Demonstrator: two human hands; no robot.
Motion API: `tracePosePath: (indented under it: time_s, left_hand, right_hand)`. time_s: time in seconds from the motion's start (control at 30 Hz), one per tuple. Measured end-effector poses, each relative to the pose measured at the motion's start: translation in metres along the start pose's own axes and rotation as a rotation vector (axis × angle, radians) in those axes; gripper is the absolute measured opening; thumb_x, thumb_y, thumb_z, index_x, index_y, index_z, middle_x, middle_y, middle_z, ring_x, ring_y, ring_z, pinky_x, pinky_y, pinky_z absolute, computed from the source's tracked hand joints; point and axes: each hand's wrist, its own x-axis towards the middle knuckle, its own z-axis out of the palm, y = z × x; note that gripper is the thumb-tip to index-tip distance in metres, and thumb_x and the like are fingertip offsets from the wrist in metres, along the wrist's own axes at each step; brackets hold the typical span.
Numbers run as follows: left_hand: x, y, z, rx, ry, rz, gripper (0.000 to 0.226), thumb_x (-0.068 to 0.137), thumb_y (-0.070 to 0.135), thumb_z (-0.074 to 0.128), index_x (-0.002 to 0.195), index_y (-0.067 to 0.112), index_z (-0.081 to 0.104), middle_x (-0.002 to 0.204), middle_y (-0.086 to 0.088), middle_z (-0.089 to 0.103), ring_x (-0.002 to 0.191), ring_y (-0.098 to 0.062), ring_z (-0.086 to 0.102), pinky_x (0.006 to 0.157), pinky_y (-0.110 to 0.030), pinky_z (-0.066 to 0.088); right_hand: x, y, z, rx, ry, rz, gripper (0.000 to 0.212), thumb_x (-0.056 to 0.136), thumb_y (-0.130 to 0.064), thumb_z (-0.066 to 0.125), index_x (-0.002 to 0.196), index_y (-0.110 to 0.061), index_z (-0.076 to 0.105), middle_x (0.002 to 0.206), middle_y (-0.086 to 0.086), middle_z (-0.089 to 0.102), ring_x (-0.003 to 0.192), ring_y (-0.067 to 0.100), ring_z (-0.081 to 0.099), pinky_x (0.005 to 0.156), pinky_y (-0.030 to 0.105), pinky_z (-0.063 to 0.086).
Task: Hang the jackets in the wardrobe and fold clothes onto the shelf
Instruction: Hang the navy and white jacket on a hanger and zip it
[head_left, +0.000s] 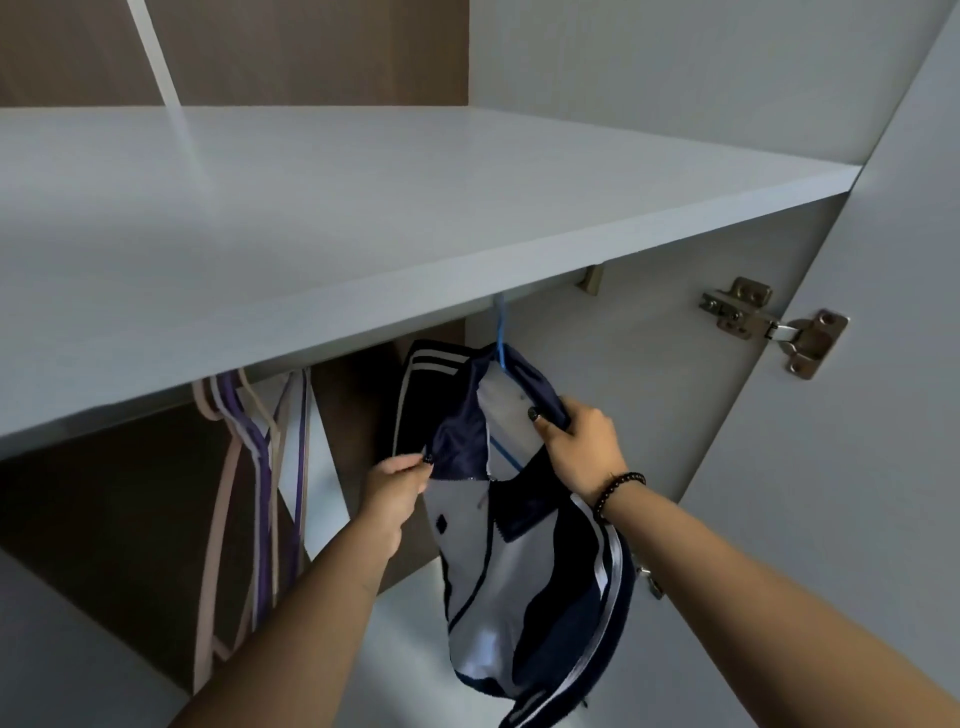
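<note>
Fingers (540, 415) of our right hand (582, 447) curl round the collar of the navy jacket (519, 571), while our left hand (395, 491) pinches the other side of the neck opening. The jacket sits on a blue hanger (500, 343) whose hook runs up behind the shelf (363, 208) edge (the rail itself is hidden). We judge this one nearly hung, just being straightened. Spare hangers (249, 457) wait to the left; no folded clothes on the shelf yet.

Metal door hinge (774, 325) on the open door, beaded bracelet (618, 493) at a wrist
</note>
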Motion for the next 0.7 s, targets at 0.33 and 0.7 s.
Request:
tracePosePath:
  time_s: [0.33, 0.7]
  left_hand:
    - [-0.027, -0.007, 0.002, -0.061, -0.017, -0.048, 0.016, 0.092, 0.005, 0.059, 0.102, 0.017, 0.066, 0.098, 0.000, 0.071, 0.090, -0.011, 0.068, 0.084, -0.027, 0.048]
    - [-0.086, -0.004, 0.008, 0.001, 0.062, 0.078, 0.018, 0.093, 0.007, 0.057, 0.103, 0.018, 0.066, 0.091, 0.003, 0.073, 0.084, -0.007, 0.070, 0.070, -0.021, 0.048]
  right_hand:
    - [0.041, 0.023, -0.054, -0.155, 0.086, 0.050, 0.012, 0.093, -0.019, 0.058, 0.093, -0.008, 0.062, 0.062, 0.001, 0.052, 0.057, 0.014, 0.049, 0.048, 0.025, 0.034]
    - [0.014, 0.038, -0.063, -0.296, -0.053, -0.035, 0.031, 0.086, -0.014, 0.061, 0.117, -0.007, 0.058, 0.109, 0.014, 0.065, 0.102, 0.032, 0.060, 0.075, 0.025, 0.040]
